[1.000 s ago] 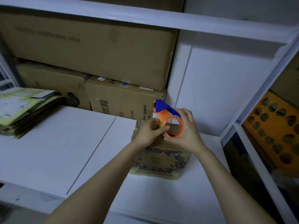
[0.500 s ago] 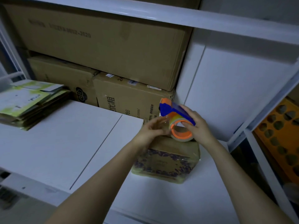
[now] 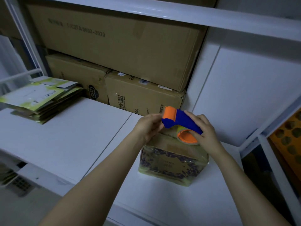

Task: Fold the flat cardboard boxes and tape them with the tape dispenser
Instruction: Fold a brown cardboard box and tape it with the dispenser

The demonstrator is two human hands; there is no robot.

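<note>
Gripping blue-and-orange plastic tape dispenser (image 3: 180,123) in curled right hand (image 3: 206,132), pinching its head with left hand (image 3: 147,126). Risk: skewed pull wrinkling tape (image 3: 180,129) across purple-printed cardboard box (image 3: 172,160).

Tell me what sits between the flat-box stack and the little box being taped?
Head view: only bare white shelf with a panel seam; the left forearm reaches over it near the small box.

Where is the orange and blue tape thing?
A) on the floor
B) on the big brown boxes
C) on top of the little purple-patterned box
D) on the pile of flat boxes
C: the right hand grips the orange and blue plastic tape dispenser at the top of the small purple-patterned cardboard box.
</note>
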